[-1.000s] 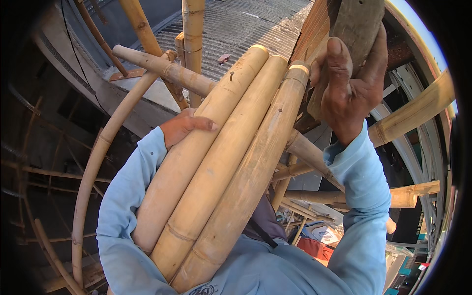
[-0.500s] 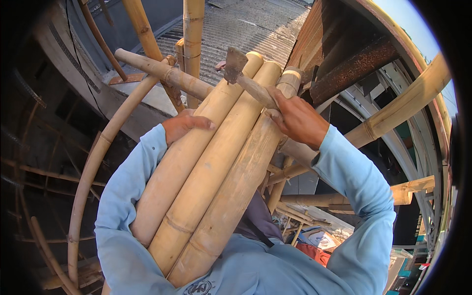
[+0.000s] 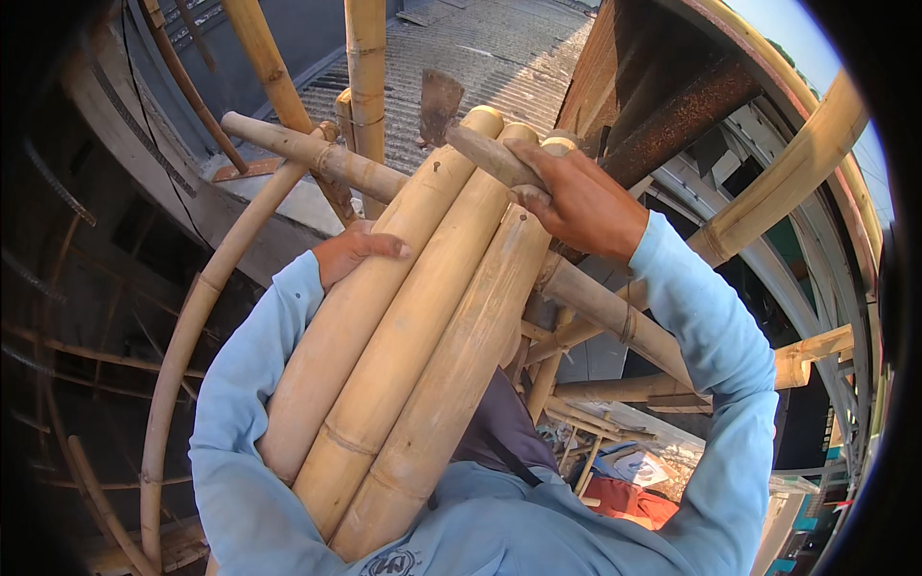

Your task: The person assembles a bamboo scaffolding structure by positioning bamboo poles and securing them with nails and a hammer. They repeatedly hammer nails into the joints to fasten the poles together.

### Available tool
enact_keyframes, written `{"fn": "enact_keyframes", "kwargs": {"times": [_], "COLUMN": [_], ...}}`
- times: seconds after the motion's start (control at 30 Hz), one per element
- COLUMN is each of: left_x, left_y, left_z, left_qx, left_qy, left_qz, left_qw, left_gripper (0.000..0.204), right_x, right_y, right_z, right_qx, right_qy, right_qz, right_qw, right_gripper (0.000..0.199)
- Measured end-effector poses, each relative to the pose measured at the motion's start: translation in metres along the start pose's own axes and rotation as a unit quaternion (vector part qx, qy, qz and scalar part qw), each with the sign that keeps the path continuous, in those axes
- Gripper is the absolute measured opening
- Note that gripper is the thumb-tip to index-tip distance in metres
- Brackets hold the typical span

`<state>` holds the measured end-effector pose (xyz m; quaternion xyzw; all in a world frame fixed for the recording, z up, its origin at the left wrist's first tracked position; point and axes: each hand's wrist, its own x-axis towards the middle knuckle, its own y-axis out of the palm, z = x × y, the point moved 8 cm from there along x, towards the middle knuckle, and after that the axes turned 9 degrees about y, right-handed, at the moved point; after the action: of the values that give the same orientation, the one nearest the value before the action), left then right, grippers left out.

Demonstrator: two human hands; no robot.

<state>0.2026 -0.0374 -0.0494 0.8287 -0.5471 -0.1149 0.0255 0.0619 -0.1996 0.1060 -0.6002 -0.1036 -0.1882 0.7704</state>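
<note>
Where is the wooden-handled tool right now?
In the head view, the wooden-handled tool is at upper centre, in the right hand, by the upper ends of the three bamboo poles.

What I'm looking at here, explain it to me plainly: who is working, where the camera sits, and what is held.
There is no machine here: a person works with two bare hands, in light-blue sleeves. The camera sits on their head, looking down; its fisheye lens bends straight edges.

Instead of a tabletop, three bamboo poles lie side by side, their near ends against the person's body. Dark nails show in the outer two.

The left hand grips the leftmost pole, thumb on top, other fingers out of sight. The right hand holds a tool by its handle, its flat dark head near the poles' far ends. Beyond is a corrugated roof.
</note>
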Motion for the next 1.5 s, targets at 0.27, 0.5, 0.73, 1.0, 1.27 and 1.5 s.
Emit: {"fn": "enact_keyframes", "kwargs": {"times": [0.27,0.5,0.73,1.0,1.27,1.5], "left_x": [0.001,0.0,-0.003,-0.004,-0.003,-0.006], "left_y": [-0.007,-0.004,-0.002,-0.006,-0.001,-0.001], "left_z": [0.014,0.009,0.01,0.013,0.004,0.001], "left_qx": [-0.013,-0.011,0.0,0.002,-0.003,0.019], "left_qy": [-0.005,-0.003,-0.019,-0.039,-0.008,0.003], "left_qz": [0.01,0.008,-0.001,-0.018,-0.01,-0.034], "left_qw": [1.0,1.0,1.0,0.999,1.0,0.999], "left_gripper": [0.067,0.069,0.068,0.066,0.065,0.065], "right_x": [-0.027,-0.001,-0.008,-0.007,-0.003,-0.011], "right_y": [-0.048,-0.052,0.04,-0.06,-0.045,0.02], "right_z": [0.012,-0.013,-0.01,0.005,-0.006,-0.019], "right_qx": [0.137,0.15,-0.059,0.158,0.04,-0.054], "right_qy": [-0.076,-0.05,0.049,-0.049,-0.021,0.049], "right_qz": [-0.346,-0.217,0.137,-0.293,-0.167,0.087], "right_qw": [0.925,0.963,0.988,0.942,0.985,0.994], "right_gripper": [0.046,0.044,0.037,0.049,0.04,0.043]}}
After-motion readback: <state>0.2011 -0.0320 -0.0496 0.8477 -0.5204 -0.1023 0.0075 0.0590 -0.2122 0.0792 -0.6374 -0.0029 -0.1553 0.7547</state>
